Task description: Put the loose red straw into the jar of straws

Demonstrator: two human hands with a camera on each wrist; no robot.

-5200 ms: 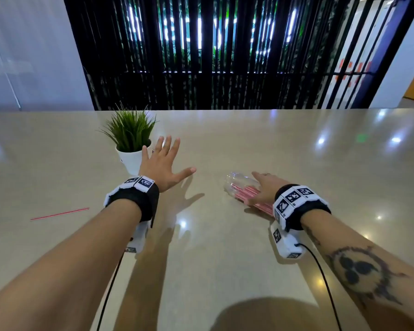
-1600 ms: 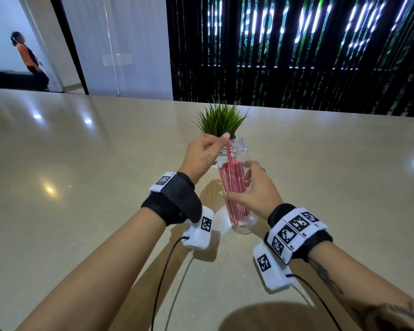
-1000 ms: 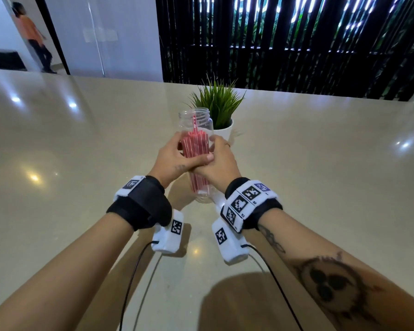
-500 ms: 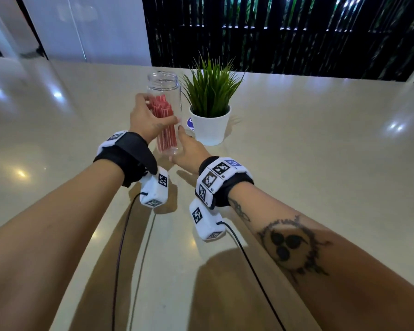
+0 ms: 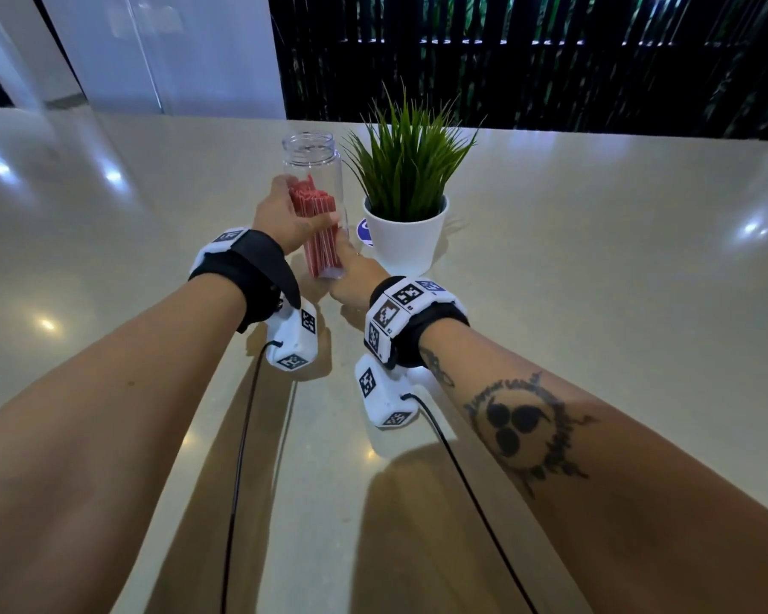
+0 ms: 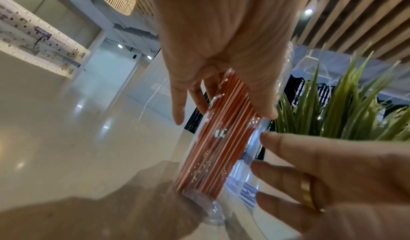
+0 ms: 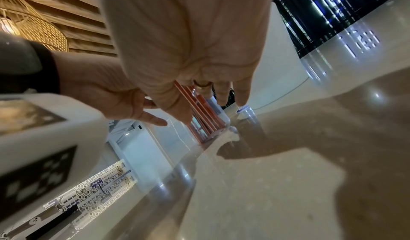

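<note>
The clear jar (image 5: 313, 161) stands upright on the table, just left of the potted plant, with a bundle of red straws (image 5: 318, 214) inside. No loose straw lies on the table in these views. My left hand (image 5: 280, 214) is at the jar's middle. Its thumb lies across the front and its fingers (image 6: 179, 117) stretch straight past the far side. My right hand (image 5: 355, 272), wearing a gold ring, is low at the jar's right side. Its straight fingertips (image 6: 261, 136) touch the wall of the jar (image 6: 213, 156). The right wrist view shows the jar's base (image 7: 206, 121) on the table.
A green grass plant (image 5: 406, 170) in a white pot (image 5: 402, 232) stands right beside the jar. A small blue and white disc (image 5: 364, 230) lies between them. The glossy beige table (image 5: 595, 281) stretches wide on both sides. Dark slats run along its far edge.
The left hand fed the straw into the jar. Both hands then carried the jar away and left to stand beside the plant. The fingers now lie straighter on it.
</note>
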